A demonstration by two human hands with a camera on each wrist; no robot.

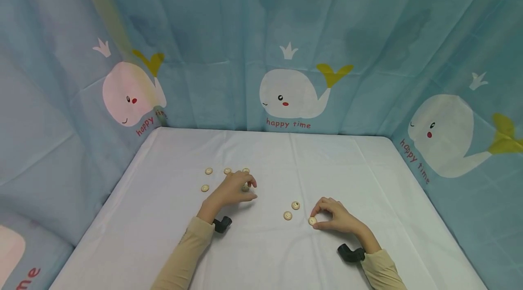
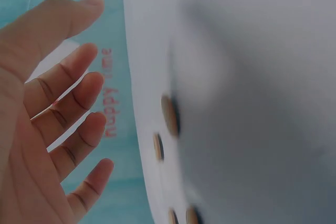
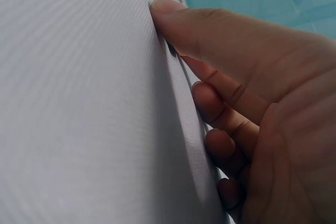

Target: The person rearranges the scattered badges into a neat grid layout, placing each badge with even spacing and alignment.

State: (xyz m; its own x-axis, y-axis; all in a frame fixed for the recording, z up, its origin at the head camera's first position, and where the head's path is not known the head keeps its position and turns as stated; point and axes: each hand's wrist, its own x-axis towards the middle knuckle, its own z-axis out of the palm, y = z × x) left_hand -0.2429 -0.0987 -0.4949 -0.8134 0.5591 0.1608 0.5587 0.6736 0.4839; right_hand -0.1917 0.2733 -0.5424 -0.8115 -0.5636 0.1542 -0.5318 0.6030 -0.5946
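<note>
My right hand (image 1: 340,218) pinches a small round beige disc (image 1: 312,221) between thumb and fingers at the white tabletop; in the right wrist view the thumb (image 3: 210,30) hides that disc. Two similar discs lie to its left, a plain one (image 1: 288,215) and one with a dark mark (image 1: 295,205). My left hand (image 1: 232,189) hovers over a group of several such discs, fingers loosely bent and apart, holding nothing. One disc (image 1: 245,188) shows under its fingers, another (image 1: 246,170) just beyond them. In the left wrist view, discs (image 2: 169,115) lie beside the open palm.
More discs of the left group lie at its far left (image 1: 209,171) and near left (image 1: 205,188). A white cloth (image 1: 339,167) covers the table. Blue curtains (image 1: 220,95) with printed whales stand along the back and both sides. Each wrist wears a black camera mount (image 1: 350,253).
</note>
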